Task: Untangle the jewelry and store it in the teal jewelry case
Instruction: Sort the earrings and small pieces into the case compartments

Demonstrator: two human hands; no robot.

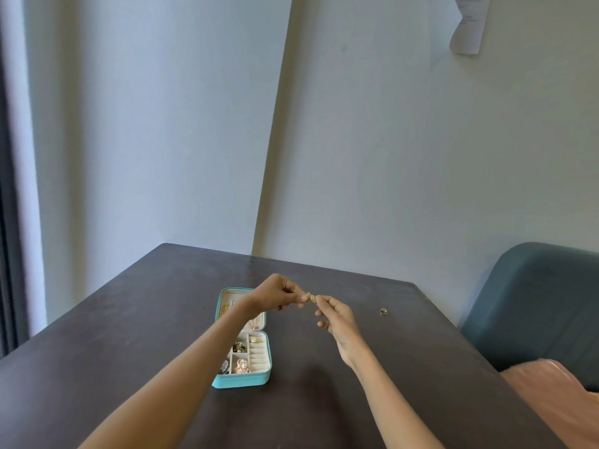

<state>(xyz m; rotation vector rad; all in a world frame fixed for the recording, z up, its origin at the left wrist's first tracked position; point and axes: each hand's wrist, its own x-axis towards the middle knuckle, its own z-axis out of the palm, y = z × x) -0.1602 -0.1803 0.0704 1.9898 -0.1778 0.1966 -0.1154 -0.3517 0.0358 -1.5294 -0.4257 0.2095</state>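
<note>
Jewelry (312,298), a small gold piece, is pinched between left hand (279,294) and right hand (337,315), both arms stretched above the counter (129,319), beside the open case (241,380)

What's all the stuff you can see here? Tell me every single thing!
Table: one, dark brown, fills the lower part of the view.
Teal jewelry case: one, teal outside and cream inside, open on the table, under the left forearm.
Jewelry in the case: several small pieces, gold and silvery, in the compartments.
Small gold piece: one, gold, in the air between both hands.
Ring: one, metallic, alone on the table to the right.
Seat: one, blue-grey, right of the table.
Pink fabric: one, pink, bottom right corner.
Left hand: one, pinches the gold piece.
Right hand: one, pinches it too.
</note>
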